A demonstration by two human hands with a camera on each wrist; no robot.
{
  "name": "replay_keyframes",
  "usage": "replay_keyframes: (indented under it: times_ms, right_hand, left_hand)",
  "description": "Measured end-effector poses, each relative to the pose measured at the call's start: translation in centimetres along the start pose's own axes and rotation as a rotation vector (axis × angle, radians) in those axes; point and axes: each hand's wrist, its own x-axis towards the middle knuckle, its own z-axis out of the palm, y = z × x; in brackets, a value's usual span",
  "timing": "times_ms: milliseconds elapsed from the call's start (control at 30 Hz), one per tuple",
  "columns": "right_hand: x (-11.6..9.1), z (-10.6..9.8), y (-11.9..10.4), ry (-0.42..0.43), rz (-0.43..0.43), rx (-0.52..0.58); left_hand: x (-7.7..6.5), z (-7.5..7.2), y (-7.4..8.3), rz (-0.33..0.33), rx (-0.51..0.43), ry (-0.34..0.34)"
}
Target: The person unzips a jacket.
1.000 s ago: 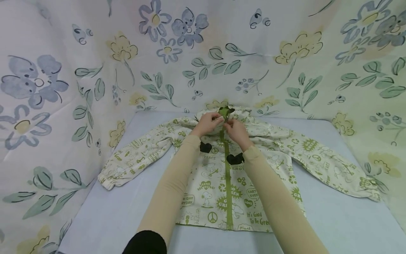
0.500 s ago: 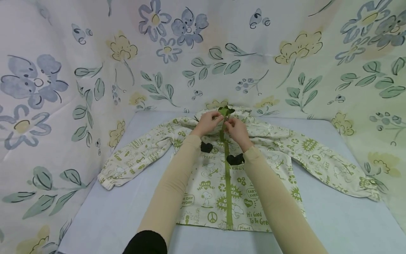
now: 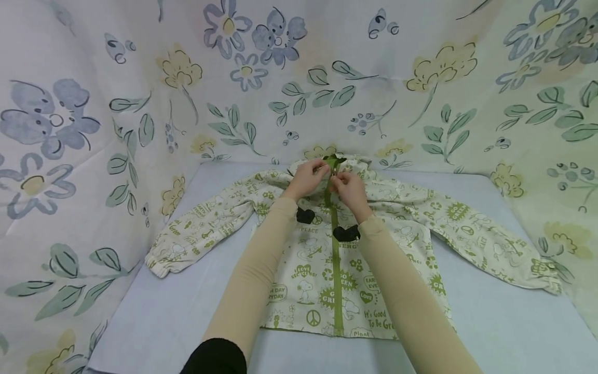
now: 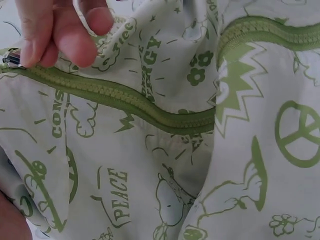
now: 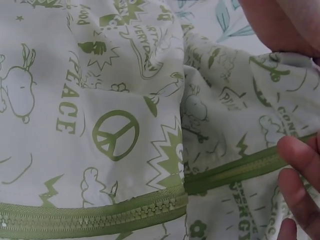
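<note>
A white hooded jacket [image 3: 306, 270] with green cartoon print lies front up, sleeves spread to both sides. Its green zipper [image 4: 110, 94] runs down the front, with the teeth joined below my hands. At the collar [image 3: 330, 164], my left hand [image 3: 307, 179] grips the fabric on the left of the zipper. My right hand [image 3: 350, 191] pinches the metal zipper pull [image 4: 13, 58] between thumb and fingers, just below the collar. In the right wrist view, the front bulges into a fold that covers part of the zipper.
The jacket lies on a table with a pale cover [image 3: 182, 306]. Behind and at the sides hangs a flower-printed curtain [image 3: 299, 47]. Black wrist pieces [image 3: 347, 234] sit under the forearms, and a black band [image 3: 215, 357] circles the left sleeve.
Both hands stay at the collar. The right fingertips have shifted very slightly away from the left hand, and the jacket lies as before.
</note>
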Motion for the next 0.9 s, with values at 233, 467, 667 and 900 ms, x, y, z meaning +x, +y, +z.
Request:
replay_keyframes:
  times_ms: [233, 467, 667, 900]
  right_hand:
    - [-0.06, 0.06, 0.10, 0.007, 0.008, -0.015]
    - [-0.03, 0.18, 0.03, 0.021, -0.007, -0.043]
    - [0.01, 0.31, 0.20, 0.008, -0.033, -0.031]
    - [0.17, 0.44, 0.63, -0.005, -0.024, -0.024]
  left_hand:
    - [-0.41, -0.25, 0.71, -0.014, -0.010, 0.010]
    - [-0.52, -0.49, 0.97, -0.026, -0.014, 0.013]
    - [-0.58, -0.56, 0.90, -0.030, -0.035, 0.021]
    - [-0.50, -0.57, 0.80, -0.022, -0.036, 0.043]
